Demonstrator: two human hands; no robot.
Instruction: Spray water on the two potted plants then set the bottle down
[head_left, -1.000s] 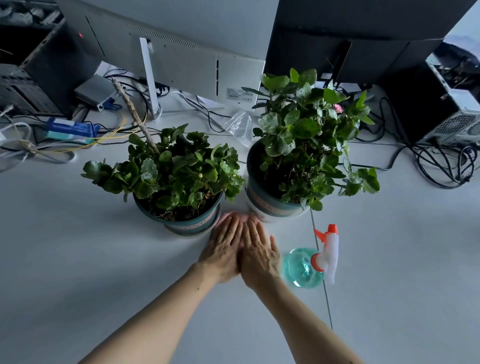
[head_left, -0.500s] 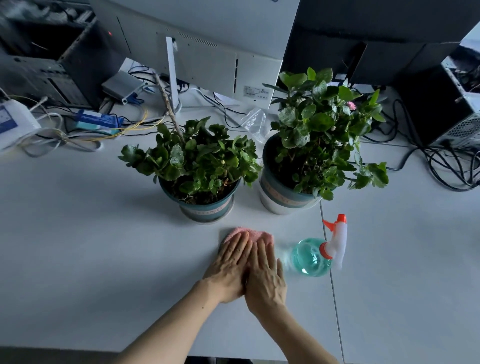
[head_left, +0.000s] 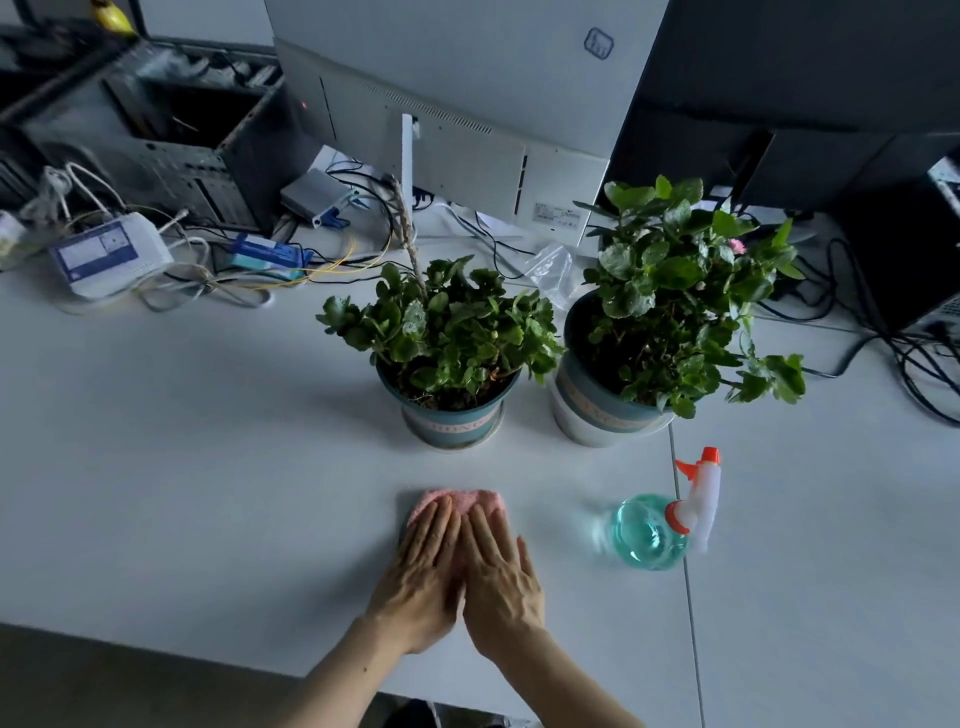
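Two leafy plants in teal-and-white pots stand side by side on the white table: the left potted plant (head_left: 447, 332) and the taller right potted plant (head_left: 670, 306). A teal spray bottle (head_left: 649, 532) with a white and orange nozzle stands to the right of my hands, untouched. My left hand (head_left: 421, 577) and my right hand (head_left: 501, 574) lie flat, side by side, palms down on a pink cloth (head_left: 460, 501) in front of the left pot. Fingers are extended; neither hand grips anything.
A white monitor back (head_left: 467, 104) and a dark monitor (head_left: 779, 78) rise behind the plants. A computer case (head_left: 171, 140), a router (head_left: 104, 254) and tangled cables crowd the far left. More cables (head_left: 914, 358) lie at the right. The table's near edge (head_left: 156, 642) runs below my hands.
The view has pulled back and shifted, so hands and cloth now sit farther from the pots. More of the pink cloth shows beyond my fingertips. The bottle has not moved.
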